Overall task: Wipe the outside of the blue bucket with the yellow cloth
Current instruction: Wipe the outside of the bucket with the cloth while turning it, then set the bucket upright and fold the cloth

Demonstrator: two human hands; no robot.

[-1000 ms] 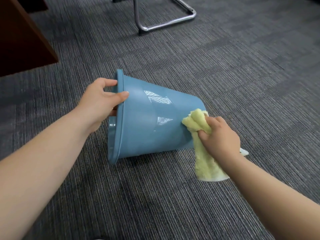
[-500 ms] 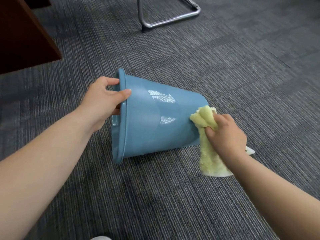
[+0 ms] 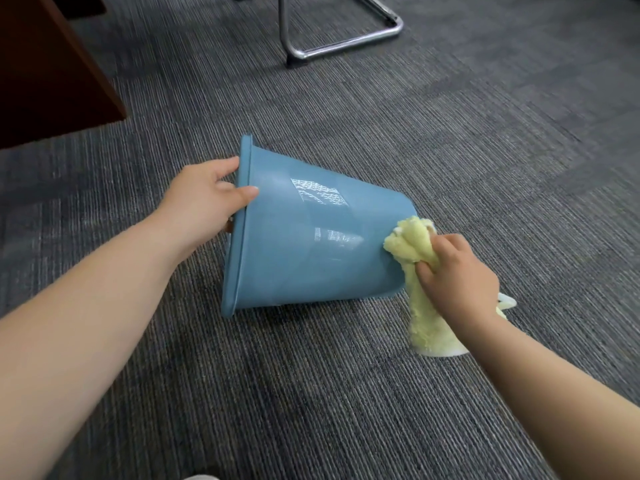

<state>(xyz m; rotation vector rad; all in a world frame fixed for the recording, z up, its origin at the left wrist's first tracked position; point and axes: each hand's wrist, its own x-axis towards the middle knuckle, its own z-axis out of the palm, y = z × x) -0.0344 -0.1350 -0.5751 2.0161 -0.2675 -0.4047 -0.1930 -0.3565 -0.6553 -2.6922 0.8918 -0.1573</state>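
Head view: your left arm reached forward from the lower left, and your left hand (image 3: 204, 202) gripped the rim of the blue bucket (image 3: 311, 251), thumb lying over the outer wall, the other fingers hooked over the rim; your right arm came in from the lower right, and your right hand (image 3: 457, 271) was curled tight round the bunched yellow cloth (image 3: 412, 247), holding the bunch against the bucket's wall close to its base. The bucket lay on its side on the grey carpet (image 3: 346, 393), near the middle of the view; its long axis ran left to right, mouth to your left, base to your right. The cloth's loose end hung down to the carpet; your left fingertips were hidden inside the bucket; the base itself faced away; a pale piece past your right wrist could not be made out. A metal chair frame (image 3: 346, 39) and dark wooden furniture (image 3: 45, 71) were cut off at the top edge.
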